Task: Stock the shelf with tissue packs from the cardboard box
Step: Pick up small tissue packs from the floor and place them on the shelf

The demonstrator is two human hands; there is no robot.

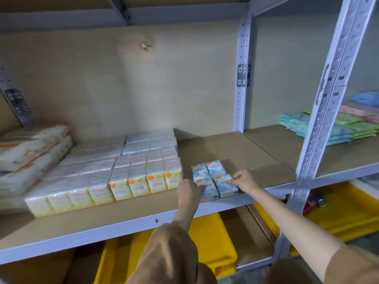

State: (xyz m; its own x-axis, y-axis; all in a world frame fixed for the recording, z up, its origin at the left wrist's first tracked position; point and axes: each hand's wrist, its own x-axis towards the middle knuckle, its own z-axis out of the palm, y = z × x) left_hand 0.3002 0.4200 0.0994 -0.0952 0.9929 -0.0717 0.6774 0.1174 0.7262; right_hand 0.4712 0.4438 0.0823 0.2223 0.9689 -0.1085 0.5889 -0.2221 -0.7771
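A blue-and-white tissue pack bundle (213, 177) stands near the front edge of the wooden shelf (235, 152), to the right of the stocked rows. My left hand (189, 191) grips its front left corner. My right hand (244, 180) pinches its front right corner. Both hold the bundle as it rests on the shelf board. To the left, rows of yellow, pink and blue tissue packs (127, 171) fill the shelf from front to back. The cardboard box is not in view.
Large soft tissue bags (30, 152) are stacked at the far left. A grey metal upright (320, 128) divides off the right bay, where folded green, blue and pink packs (346, 124) lie. Yellow bins (209, 242) sit on the shelf below.
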